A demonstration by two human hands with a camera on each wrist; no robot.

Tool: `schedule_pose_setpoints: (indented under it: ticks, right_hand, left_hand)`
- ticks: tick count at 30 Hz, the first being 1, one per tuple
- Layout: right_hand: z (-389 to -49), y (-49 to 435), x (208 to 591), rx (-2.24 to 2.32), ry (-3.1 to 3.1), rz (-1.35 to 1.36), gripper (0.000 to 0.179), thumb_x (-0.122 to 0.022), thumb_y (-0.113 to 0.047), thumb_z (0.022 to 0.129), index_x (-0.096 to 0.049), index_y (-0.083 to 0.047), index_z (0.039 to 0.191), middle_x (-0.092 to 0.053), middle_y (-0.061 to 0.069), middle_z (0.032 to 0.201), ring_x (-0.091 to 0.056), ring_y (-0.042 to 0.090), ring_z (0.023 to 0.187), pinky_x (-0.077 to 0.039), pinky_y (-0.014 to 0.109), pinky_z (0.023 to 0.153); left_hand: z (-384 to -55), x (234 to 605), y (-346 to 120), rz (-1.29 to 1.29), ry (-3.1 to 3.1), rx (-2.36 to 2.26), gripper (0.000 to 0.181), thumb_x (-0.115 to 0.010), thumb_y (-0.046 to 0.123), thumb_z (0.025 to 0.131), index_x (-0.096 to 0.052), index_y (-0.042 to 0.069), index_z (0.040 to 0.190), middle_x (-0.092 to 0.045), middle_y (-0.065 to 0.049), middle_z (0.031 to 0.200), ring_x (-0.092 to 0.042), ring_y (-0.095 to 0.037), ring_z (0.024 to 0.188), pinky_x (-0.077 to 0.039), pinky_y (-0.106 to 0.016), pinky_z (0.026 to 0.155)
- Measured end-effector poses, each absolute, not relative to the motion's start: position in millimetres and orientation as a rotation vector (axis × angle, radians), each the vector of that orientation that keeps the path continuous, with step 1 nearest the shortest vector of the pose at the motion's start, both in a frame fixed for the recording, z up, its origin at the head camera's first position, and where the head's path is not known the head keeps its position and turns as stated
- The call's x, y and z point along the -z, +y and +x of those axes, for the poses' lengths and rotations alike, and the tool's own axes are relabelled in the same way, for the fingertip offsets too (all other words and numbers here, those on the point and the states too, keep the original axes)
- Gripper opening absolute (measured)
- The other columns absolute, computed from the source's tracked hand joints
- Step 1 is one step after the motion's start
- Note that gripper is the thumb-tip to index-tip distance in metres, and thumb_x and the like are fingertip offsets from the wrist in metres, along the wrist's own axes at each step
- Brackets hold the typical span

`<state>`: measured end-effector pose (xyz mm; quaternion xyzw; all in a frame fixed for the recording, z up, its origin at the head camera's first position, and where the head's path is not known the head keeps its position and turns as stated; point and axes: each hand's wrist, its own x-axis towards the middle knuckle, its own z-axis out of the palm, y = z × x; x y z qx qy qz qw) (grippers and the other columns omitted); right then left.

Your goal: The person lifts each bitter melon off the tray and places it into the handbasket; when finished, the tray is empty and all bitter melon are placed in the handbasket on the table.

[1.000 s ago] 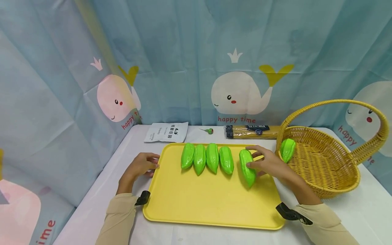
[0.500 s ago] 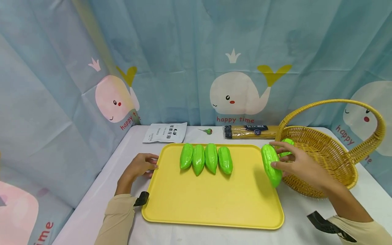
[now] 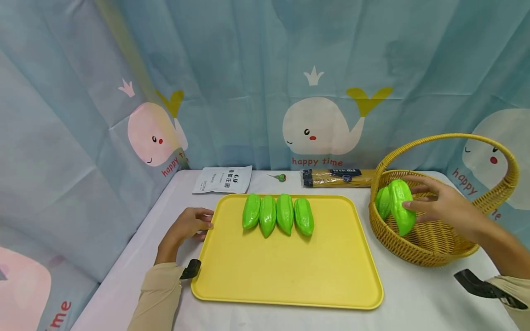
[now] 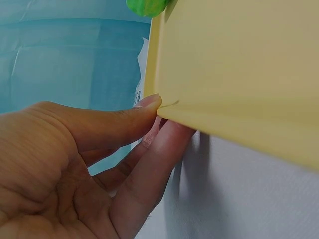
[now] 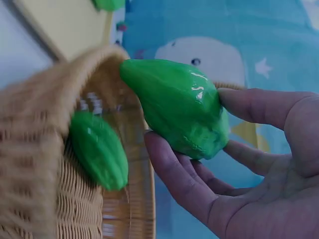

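My right hand [image 3: 455, 209] pinches a glossy green ribbed fruit [image 3: 400, 209], pointed at its lower end, over the wicker basket [image 3: 399, 246]. In the right wrist view the thumb presses one side of this fruit [image 5: 174, 107] and the fingers support the other. A second green fruit [image 5: 99, 149] lies inside the basket against its wall. My left hand [image 3: 191, 224] holds the left edge of the yellow tray [image 3: 290, 271]; the left wrist view shows thumb above the rim and fingers below. Several matching green fruits [image 3: 285, 214] lie side by side along the tray's far edge.
Behind the tray lie a white printed packet [image 3: 223, 179], a small green item with a thin point [image 3: 281, 177] and a pack of spaghetti [image 3: 339, 178]. The basket's tall handle [image 3: 451, 136] arches over its opening. A whale-print curtain [image 3: 232, 92] hangs behind the table.
My right hand has lifted the green fruit off the right side of the tray and carried it right, over the basket. The left hand has stayed at the tray's edge.
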<state>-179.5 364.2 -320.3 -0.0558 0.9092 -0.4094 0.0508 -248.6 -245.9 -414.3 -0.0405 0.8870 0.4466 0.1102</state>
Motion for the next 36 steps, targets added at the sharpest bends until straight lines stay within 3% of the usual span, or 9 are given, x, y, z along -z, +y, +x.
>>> schedule_pose_setpoints:
  ticks: [6, 11, 18, 26, 31, 36]
  right_hand:
    - [-195.0, 383.0, 317.5, 1.237, 2.734, -0.112, 0.086, -0.063, -0.032, 0.108, -0.011, 0.001, 0.168, -0.027, 0.042, 0.155, -0.072, 0.015, 0.093, -0.063, 0.034, 0.077]
    - [-207.6, 394.6, 317.4, 1.262, 2.683, -0.056, 0.089, -0.061, -0.035, 0.109, -0.006, 0.001, 0.169, -0.020, 0.046, 0.159, -0.074, 0.016, 0.094, -0.064, 0.036, 0.079]
    - [-227.2, 411.0, 326.3, 1.355, 2.557, -0.009, 0.092, -0.062, -0.033, 0.109, 0.000, 0.000, 0.169, -0.010, 0.047, 0.162, -0.067, 0.003, 0.098, -0.063, 0.043, 0.088]
    - [-242.5, 427.4, 338.3, 1.392, 2.466, -0.006, 0.091, -0.059, -0.025, 0.110, 0.005, 0.004, 0.167, -0.003, 0.049, 0.161, -0.065, 0.005, 0.102, -0.062, 0.046, 0.093]
    - [-248.9, 433.0, 347.8, 1.408, 2.423, 0.006, 0.089, -0.058, -0.020, 0.110, 0.005, 0.007, 0.165, -0.007, 0.046, 0.161, -0.066, 0.007, 0.102, -0.062, 0.047, 0.093]
    - [-254.1, 435.7, 355.5, 1.382, 2.374, 0.007, 0.085, -0.054, -0.016, 0.111, 0.007, 0.011, 0.164, -0.014, 0.045, 0.160, -0.063, 0.020, 0.116, -0.061, 0.051, 0.095]
  left_hand:
    - [-248.3, 415.3, -245.6, -0.144, 2.582, -1.334, 0.045, -0.071, 0.007, 0.099, -0.061, -0.005, 0.142, -0.066, -0.019, 0.117, -0.065, -0.019, 0.080, -0.059, -0.029, 0.067]
    - [-248.6, 415.3, -245.7, -0.150, 2.586, -1.337, 0.045, -0.072, 0.007, 0.099, -0.062, -0.005, 0.141, -0.066, -0.020, 0.117, -0.065, -0.019, 0.080, -0.059, -0.029, 0.067]
    - [-247.3, 415.3, -245.3, -0.138, 2.592, -1.344, 0.046, -0.073, 0.005, 0.098, -0.062, -0.006, 0.141, -0.066, -0.020, 0.117, -0.064, -0.019, 0.080, -0.059, -0.029, 0.067]
    - [-247.6, 414.7, -245.2, -0.135, 2.603, -1.330, 0.046, -0.074, 0.006, 0.097, -0.062, -0.005, 0.140, -0.067, -0.020, 0.117, -0.064, -0.020, 0.086, -0.059, -0.029, 0.068]
    - [-248.3, 414.8, -244.8, -0.152, 2.588, -1.339, 0.046, -0.073, 0.006, 0.098, -0.062, -0.005, 0.141, -0.067, -0.020, 0.118, -0.065, -0.020, 0.084, -0.060, -0.029, 0.068]
    - [-248.6, 415.4, -244.7, -0.166, 2.583, -1.336, 0.045, -0.073, 0.007, 0.099, -0.062, -0.004, 0.142, -0.067, -0.019, 0.118, -0.065, -0.020, 0.084, -0.060, -0.029, 0.069]
